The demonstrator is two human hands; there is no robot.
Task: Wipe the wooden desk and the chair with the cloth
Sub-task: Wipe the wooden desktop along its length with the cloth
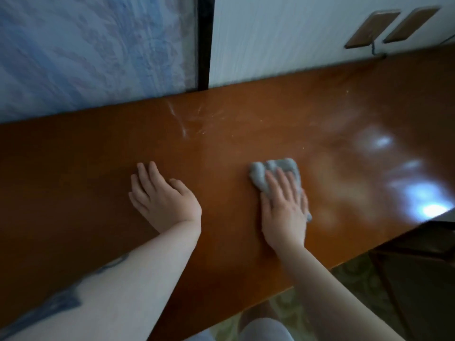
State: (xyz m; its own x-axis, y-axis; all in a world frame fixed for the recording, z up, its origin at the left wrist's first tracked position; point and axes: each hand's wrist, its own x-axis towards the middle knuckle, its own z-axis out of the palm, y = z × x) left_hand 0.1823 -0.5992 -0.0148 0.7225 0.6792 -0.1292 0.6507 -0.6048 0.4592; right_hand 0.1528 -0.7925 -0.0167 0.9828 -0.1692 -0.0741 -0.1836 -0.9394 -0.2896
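Along the left edge of our view hangs a pale blue patterned curtain (93, 50), ending at a dark vertical frame (204, 43) where the white wall (270, 38) begins. Below them runs the wooden desk (73, 168), its glossy orange-brown top crossing the whole view. Our left hand (162, 198) rests flat on the desk left of centre, fingers relaxed and slightly spread, holding nothing; blue marks show on that forearm. Beyond it, near the back edge, we see whitish dust streaks (182, 121). Our right hand (283, 207) lies just right of centre, fingers straight and pressing down on the grey cloth (273, 171), which is bunched beneath the palm and pokes out past the fingertips. Farther right, bright window reflections (418, 193) gleam on the wood, and two brown wall plates (391, 27) sit on the wall above. The chair we cannot clearly make out.
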